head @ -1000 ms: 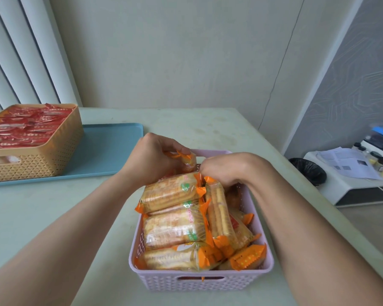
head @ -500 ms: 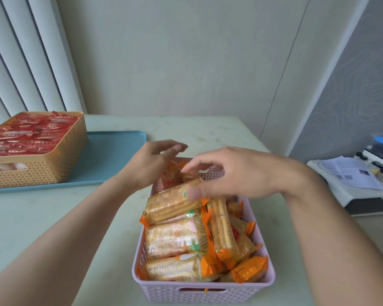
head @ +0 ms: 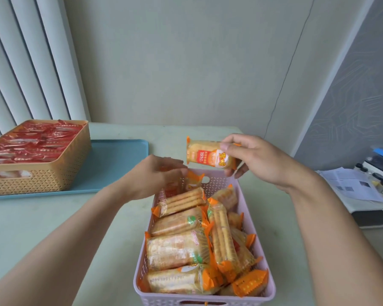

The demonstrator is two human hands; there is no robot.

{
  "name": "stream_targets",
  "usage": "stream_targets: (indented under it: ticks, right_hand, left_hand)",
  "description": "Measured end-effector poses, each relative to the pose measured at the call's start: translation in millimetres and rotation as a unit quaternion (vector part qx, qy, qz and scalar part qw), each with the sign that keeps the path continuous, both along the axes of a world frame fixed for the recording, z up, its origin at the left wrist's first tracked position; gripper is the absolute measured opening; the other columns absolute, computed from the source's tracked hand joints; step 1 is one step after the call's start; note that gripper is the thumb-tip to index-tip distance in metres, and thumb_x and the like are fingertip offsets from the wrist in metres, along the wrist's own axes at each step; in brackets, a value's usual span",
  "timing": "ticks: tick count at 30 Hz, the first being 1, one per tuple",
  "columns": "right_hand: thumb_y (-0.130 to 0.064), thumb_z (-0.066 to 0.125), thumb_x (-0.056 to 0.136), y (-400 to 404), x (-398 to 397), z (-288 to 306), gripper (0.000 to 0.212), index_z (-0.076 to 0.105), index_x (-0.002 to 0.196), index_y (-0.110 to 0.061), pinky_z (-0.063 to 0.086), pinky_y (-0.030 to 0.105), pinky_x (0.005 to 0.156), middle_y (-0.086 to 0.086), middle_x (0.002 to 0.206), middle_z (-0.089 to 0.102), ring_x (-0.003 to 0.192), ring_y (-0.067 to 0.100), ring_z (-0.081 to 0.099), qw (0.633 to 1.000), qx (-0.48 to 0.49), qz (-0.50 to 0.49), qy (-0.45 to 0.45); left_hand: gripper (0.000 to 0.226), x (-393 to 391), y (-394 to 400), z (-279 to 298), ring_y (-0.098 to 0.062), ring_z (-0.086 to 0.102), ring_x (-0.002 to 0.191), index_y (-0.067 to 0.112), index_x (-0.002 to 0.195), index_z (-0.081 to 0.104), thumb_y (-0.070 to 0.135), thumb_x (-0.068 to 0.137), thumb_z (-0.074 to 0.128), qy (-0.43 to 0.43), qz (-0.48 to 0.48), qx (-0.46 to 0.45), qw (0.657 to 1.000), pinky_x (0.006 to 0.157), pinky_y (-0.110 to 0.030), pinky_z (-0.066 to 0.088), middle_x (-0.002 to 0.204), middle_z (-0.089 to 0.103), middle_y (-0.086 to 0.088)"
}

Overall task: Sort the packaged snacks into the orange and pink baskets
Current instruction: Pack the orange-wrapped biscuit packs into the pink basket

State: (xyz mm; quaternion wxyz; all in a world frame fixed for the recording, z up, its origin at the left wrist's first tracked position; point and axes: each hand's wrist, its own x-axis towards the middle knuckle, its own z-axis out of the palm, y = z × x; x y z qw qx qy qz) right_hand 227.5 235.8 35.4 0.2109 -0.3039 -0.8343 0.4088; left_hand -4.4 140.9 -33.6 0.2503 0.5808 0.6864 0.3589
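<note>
The pink basket [head: 262,281] sits on the table in front of me, packed with several orange-wrapped cracker packs [head: 178,248]. My right hand [head: 261,161] holds one orange cracker pack [head: 208,155] in the air above the basket's far rim. My left hand [head: 155,176] rests at the basket's far left corner, its fingers on a pack [head: 194,180] there; whether it grips it is unclear. The orange basket [head: 47,173] stands at the far left, filled with red-wrapped snacks [head: 31,142].
The orange basket rests on a blue tray [head: 117,164] on the pale green table [head: 42,228]. A wall closes the far side. To the right, beyond the table edge, a white unit [head: 363,195] carries papers and small bottles.
My right hand has lifted an orange cracker pack out of the pink basket and raised it above the far rim. My left hand stayed at the basket's far corner.
</note>
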Motion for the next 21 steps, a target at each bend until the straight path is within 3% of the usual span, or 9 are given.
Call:
stream_targets:
  ticks: [2,4,8,10,13,17,19,21]
  right_hand:
    - [-0.031,0.057,0.101,10,4,-3,0.023,0.069,0.090,-0.014,0.049,0.035,0.066,-0.002,0.068,0.061,0.060,0.012,0.064,0.998,0.013,-0.048,-0.030]
    - [-0.033,0.059,0.099,16,4,-5,0.028,0.068,0.079,-0.016,0.047,0.034,0.065,-0.004,0.061,0.058,0.057,0.013,0.058,0.995,0.017,-0.086,-0.044]
    - [-0.047,0.075,0.085,20,1,-10,0.028,0.071,0.081,-0.020,0.044,0.029,0.062,-0.005,0.063,0.059,0.055,0.015,0.050,0.987,0.043,-0.128,-0.091]
    - [-0.056,0.082,0.073,20,-4,-17,0.036,0.070,0.084,-0.024,0.040,0.028,0.058,-0.006,0.067,0.065,0.057,0.012,0.055,0.975,0.101,-0.139,-0.140]
    - [-0.065,0.086,0.060,14,-17,-34,0.046,0.066,0.080,-0.028,0.043,0.031,0.060,-0.008,0.078,0.066,0.074,0.016,0.063,0.954,0.168,-0.151,-0.196]
    - [-0.064,0.083,0.067,4,-27,-42,0.038,0.074,0.079,-0.030,0.034,0.028,0.056,-0.010,0.078,0.062,0.078,0.019,0.061,0.913,0.256,-0.169,-0.270]
    - [-0.067,0.078,0.071,0,-24,-36,0.036,0.077,0.079,-0.031,0.039,0.028,0.059,-0.010,0.085,0.070,0.083,0.019,0.065,0.899,0.293,-0.180,-0.271]
    - [-0.065,0.075,0.077,-5,-20,-26,0.033,0.078,0.086,-0.033,0.041,0.029,0.066,-0.016,0.096,0.071,0.091,0.013,0.065,0.901,0.317,-0.176,-0.239]
  left_hand:
    - [0.025,-2,-2,3,0.003,0.058,0.115,0.037,0.111,0.076,0.041,0.087,0.074,0.032,-0.043,-0.019,0.998,0.099,-0.020,0.040,0.128,0.062,0.023]
    - [0.024,-1,0,-1,0.001,0.062,0.113,0.036,0.108,0.076,0.032,0.084,0.079,0.052,-0.022,0.006,0.998,0.099,-0.020,0.044,0.131,0.062,0.021]
    - [0.025,6,5,-7,-0.004,0.071,0.090,0.039,0.094,0.076,0.015,0.085,0.078,0.051,0.039,0.044,0.997,0.081,-0.021,0.055,0.100,0.077,0.013]
    - [0.020,8,7,-10,-0.002,0.069,0.079,0.035,0.094,0.079,0.019,0.083,0.080,0.049,0.078,0.054,0.994,0.065,-0.012,0.051,0.086,0.076,0.013]
    - [0.015,9,7,-8,0.002,0.066,0.075,0.031,0.092,0.079,0.032,0.078,0.084,0.043,0.119,0.072,0.989,0.058,-0.006,0.043,0.081,0.073,0.015]
    - [0.026,5,3,-4,0.002,0.065,0.089,0.033,0.105,0.073,0.036,0.081,0.081,0.063,0.062,0.042,0.995,0.073,-0.013,0.046,0.096,0.072,0.017]
    - [0.033,1,0,2,0.000,0.063,0.107,0.034,0.114,0.071,0.032,0.083,0.080,0.033,0.042,0.037,0.998,0.089,-0.019,0.047,0.113,0.069,0.018]
    - [0.029,-4,-3,10,-0.001,0.056,0.122,0.035,0.109,0.071,0.033,0.082,0.080,0.028,0.027,0.052,0.998,0.105,-0.029,0.044,0.123,0.065,0.020]
